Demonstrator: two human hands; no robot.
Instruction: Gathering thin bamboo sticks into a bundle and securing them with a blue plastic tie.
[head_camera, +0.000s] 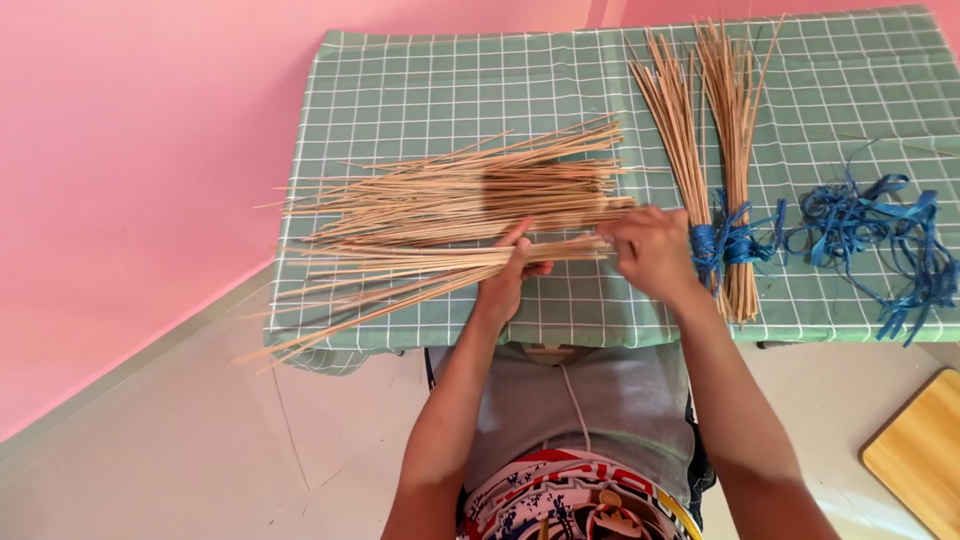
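Nearest, the left hand (508, 275) has its grip closed around a small bunch of thin bamboo sticks (420, 268), thumb on top, the loose ends fanning out past the desk's (400, 70) left edge. The right hand (652, 252) pinches the same bunch at its gathered end, fingers curled shut on it. Just behind lies a larger loose pile of sticks (470, 185), unsorted and untied. Beyond the right hand, two tied bundles (712, 150) stand bound with blue strip, so some bundling looks finished. Spare blue ribbon strips (880, 235) lie to the right; a wooden board (920, 450) sits lower right.
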